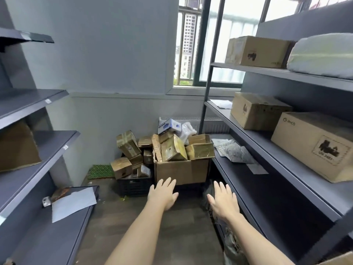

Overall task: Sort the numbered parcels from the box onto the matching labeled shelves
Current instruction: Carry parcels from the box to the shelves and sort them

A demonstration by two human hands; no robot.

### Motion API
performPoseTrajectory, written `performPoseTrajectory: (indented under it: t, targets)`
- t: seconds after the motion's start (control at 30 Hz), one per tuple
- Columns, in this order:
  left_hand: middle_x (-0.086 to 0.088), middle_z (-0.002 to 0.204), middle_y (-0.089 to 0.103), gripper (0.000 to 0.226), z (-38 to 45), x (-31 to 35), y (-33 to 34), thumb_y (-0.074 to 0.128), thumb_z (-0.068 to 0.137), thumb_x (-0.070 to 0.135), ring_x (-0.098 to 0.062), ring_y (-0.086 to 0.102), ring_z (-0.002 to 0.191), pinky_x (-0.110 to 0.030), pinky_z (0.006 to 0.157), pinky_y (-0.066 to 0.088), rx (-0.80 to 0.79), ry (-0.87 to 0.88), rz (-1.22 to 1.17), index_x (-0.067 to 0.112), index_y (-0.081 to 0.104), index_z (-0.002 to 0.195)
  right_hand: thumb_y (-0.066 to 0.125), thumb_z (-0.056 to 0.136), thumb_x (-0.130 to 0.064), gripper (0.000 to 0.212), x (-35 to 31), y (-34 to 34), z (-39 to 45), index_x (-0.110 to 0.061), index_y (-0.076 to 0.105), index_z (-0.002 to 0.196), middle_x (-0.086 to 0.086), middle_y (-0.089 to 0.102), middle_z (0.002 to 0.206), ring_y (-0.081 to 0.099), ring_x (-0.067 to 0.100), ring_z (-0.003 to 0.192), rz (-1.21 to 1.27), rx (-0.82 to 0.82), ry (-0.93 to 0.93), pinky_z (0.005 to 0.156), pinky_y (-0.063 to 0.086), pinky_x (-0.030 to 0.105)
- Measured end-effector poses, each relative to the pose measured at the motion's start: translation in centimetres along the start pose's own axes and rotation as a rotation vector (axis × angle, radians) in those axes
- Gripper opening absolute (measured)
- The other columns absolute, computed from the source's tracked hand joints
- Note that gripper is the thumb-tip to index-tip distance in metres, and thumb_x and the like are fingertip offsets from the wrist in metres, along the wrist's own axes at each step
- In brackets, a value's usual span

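Note:
A large open cardboard box [181, 171] stands on the floor at the far end of the aisle, heaped with several small parcels [172, 150]. More small cartons [128, 146] are piled on a black crate [134, 185] to its left. My left hand [162, 194] and my right hand [223, 201] both stretch forward, palms down, fingers spread, holding nothing, short of the box. Grey shelves run along the left [38, 148] and right [267, 142], with small white labels on their front edges.
The right shelves carry several big cartons [315, 144] and a white padded bag [322, 54]; grey mail bags [232, 150] lie on a lower shelf. A white sheet [73, 203] lies on the bottom left shelf, a brown carton [17, 148] above it. A window is behind.

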State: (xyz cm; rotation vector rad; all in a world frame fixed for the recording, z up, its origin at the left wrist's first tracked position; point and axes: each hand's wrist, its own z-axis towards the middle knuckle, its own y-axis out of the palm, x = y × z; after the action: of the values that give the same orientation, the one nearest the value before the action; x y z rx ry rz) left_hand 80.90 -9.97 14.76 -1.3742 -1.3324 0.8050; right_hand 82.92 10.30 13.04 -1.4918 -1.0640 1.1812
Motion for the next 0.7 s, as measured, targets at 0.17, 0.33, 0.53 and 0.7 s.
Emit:
performPoseTrajectory:
  t: [0.17,0.33,0.53,0.7]
  targets:
    - [0.004,0.161,-0.003,0.057,8.0,0.0,-1.2,0.022,0.103,0.04,-0.022,-0.001,0.148,-0.044,0.118,0.008,-0.017,-0.036,0.013,0.024,0.001,0.153,0.028,0.101,-0.042,0.061,0.9,-0.3,8.8,-0.018,0.006,0.152,0.003,0.007,0.16,0.003,0.024,0.147,0.017,0.01,-0.004,0.118,0.01,0.041]
    - [0.003,0.161,-0.002,0.057,17.2,1.9,-4.7,0.023,0.103,0.041,-0.022,0.0,0.147,-0.046,0.118,0.009,0.02,-0.048,0.007,0.023,0.002,0.153,0.028,0.101,-0.041,0.06,2.5,-2.3,18.8,-0.017,0.007,0.152,0.003,0.008,0.16,0.003,0.025,0.147,0.078,0.015,-0.018,0.118,0.01,0.042]
    - [0.002,0.161,0.002,0.056,25.8,4.2,-6.8,0.023,0.103,0.04,-0.022,0.005,0.147,-0.047,0.118,0.002,0.048,-0.05,0.041,0.022,0.007,0.153,0.029,0.101,-0.041,0.06,4.6,-3.9,28.1,-0.016,0.008,0.152,0.004,0.008,0.159,0.004,0.025,0.147,0.088,0.009,-0.03,0.118,0.01,0.042]
    - [0.003,0.161,0.0,0.056,31.0,4.7,-6.7,0.024,0.103,0.039,-0.023,0.003,0.147,-0.048,0.118,0.006,-0.011,-0.072,-0.002,0.022,0.005,0.153,0.029,0.101,-0.04,0.06,5.2,-3.5,33.5,-0.016,0.008,0.152,0.005,0.008,0.16,0.003,0.026,0.147,0.093,-0.029,-0.043,0.118,0.009,0.042]
